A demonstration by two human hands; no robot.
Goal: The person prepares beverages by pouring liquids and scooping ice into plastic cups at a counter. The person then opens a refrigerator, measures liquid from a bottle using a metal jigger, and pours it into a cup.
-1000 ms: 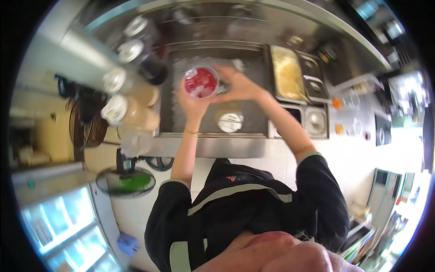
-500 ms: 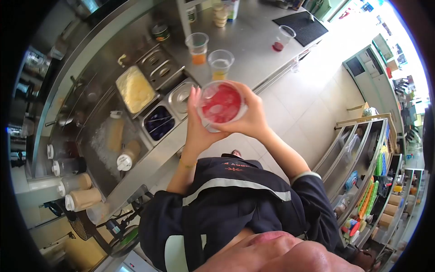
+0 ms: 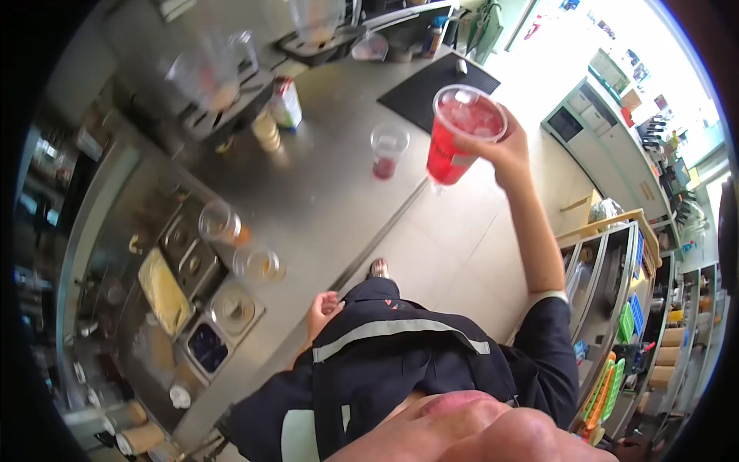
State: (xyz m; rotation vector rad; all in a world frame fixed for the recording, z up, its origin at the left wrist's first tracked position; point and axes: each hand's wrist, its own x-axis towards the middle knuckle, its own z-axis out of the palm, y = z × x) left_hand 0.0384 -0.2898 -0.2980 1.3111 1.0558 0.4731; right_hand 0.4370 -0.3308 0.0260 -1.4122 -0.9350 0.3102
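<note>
My right hand (image 3: pixel 504 150) is raised out at arm's length, its fingers wrapped round a clear plastic cup (image 3: pixel 446 159). Red drink with ice fills that cup nearly to the rim, and moisture shows at its base. My left hand (image 3: pixel 323 312) hangs low beside the dark apron (image 3: pixel 400 346), near the counter's edge. Its fingers are loosely bent, with nothing visible in them. On the steel counter (image 3: pixel 323 223) stands another clear cup (image 3: pixel 389 146) with a little dark red liquid. Farther left are a cup with orange liquid (image 3: pixel 223 225) and one with yellow liquid (image 3: pixel 262 266).
A black ribbed mat (image 3: pixel 419 92) lies at the counter's far end. Blenders (image 3: pixel 212 85) and a carton (image 3: pixel 285 104) stand at the back. Steel food tubs (image 3: pixel 208 346) are set into the counter at left. A shelf rack (image 3: pixel 600 269) stands on the right.
The red drink has gone from both hands to my right hand alone, moving up and right. My left hand has let go and dropped to my side. The view has shifted along the counter.
</note>
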